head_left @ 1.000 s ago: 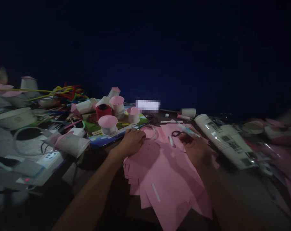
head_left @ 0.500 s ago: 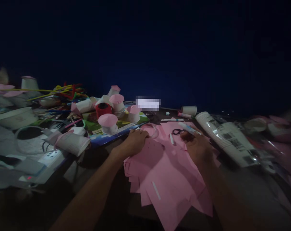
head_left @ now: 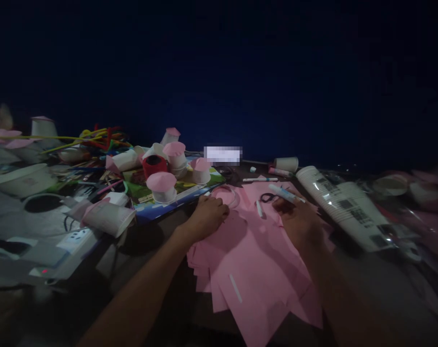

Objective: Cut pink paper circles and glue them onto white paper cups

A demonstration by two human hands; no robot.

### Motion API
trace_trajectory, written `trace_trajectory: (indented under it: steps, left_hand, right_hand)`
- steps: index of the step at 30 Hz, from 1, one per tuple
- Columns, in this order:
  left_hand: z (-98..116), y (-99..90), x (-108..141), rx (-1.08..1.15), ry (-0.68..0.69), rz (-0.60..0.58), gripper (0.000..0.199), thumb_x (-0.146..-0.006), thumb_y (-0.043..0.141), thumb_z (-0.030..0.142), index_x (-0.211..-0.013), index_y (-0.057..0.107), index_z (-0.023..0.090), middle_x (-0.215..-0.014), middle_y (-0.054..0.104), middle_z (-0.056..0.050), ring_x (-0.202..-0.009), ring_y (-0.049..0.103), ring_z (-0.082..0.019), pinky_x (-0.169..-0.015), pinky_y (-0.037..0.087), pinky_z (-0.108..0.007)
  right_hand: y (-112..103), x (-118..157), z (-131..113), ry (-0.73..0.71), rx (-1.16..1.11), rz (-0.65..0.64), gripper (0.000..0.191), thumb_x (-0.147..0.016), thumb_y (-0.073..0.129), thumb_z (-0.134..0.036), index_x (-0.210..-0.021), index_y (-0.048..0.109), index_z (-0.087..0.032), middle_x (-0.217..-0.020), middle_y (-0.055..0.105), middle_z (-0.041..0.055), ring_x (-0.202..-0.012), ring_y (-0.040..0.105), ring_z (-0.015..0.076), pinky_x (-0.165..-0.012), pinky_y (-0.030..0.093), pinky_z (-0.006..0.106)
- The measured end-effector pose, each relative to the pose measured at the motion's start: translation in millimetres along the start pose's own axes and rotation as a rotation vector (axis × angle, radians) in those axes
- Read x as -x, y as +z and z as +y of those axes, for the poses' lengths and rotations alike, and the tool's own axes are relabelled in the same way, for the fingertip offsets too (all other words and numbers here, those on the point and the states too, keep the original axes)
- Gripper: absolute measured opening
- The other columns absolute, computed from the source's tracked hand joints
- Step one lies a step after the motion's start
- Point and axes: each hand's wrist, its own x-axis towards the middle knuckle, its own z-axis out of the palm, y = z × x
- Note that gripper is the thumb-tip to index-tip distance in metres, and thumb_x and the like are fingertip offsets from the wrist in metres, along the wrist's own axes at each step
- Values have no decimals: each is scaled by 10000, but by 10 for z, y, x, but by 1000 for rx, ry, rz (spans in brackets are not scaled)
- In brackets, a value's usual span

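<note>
My left hand [head_left: 210, 215] rests at the left edge of a stack of pink paper [head_left: 255, 270], fingers curled together; whatever is under the fingertips is hidden. Just beyond it lies a clear ring [head_left: 234, 198], like a roll of tape. Over the paper's right side, my right hand [head_left: 300, 221] is closed around a white marker-like tube [head_left: 286, 193] with bluish print. Beside those fingers, a black loop [head_left: 266, 197] resembles a scissors handle. A short white cap-like piece [head_left: 259, 209] lies on the paper, as does a thin white strip [head_left: 235, 288] nearer me.
Paper cups with pink tops [head_left: 161, 185] stand on a colourful pad [head_left: 157, 210] at left, near a red spool [head_left: 155, 166]. A power strip [head_left: 72, 246] lies front left. Bagged stacks of paper cups [head_left: 335, 205] are at right. A slim pen [head_left: 260, 180] lies behind the paper.
My left hand has drawn slightly toward me, away from the clear ring, and its fingers look more curled. My right hand keeps its hold on the tube, nearly still.
</note>
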Motion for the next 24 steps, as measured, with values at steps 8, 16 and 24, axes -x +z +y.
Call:
trace_trajectory:
  steps: [8, 16, 24]
  left_hand:
    - [-41, -60, 12, 190, -37, -73, 152, -761, 476, 159, -747, 622, 200, -812, 643, -1, -814, 556, -171, -775, 267, -352]
    - [33, -6, 1, 133, -4, -23, 168, -802, 441, 182, -780, 608, 187, -842, 633, -45, -824, 544, -194, -810, 278, -386]
    - [196, 57, -137, 62, 38, 2, 208, -843, 439, 234, -824, 640, 185, -866, 609, -65, -869, 533, -215, -782, 286, -394]
  right_hand:
    - [-45, -49, -34, -45, -20, -10, 106, -750, 577, -255, -832, 625, -208, -723, 602, -12, -659, 561, 115, -702, 483, 312]
    - [-63, -63, -9, -50, 31, -16, 115, -749, 581, -273, -836, 621, -209, -714, 596, -11, -646, 562, 118, -684, 483, 305]
    - [-55, -34, -6, -39, 29, -10, 124, -763, 573, -256, -866, 626, -212, -685, 623, -4, -674, 588, 131, -721, 478, 321]
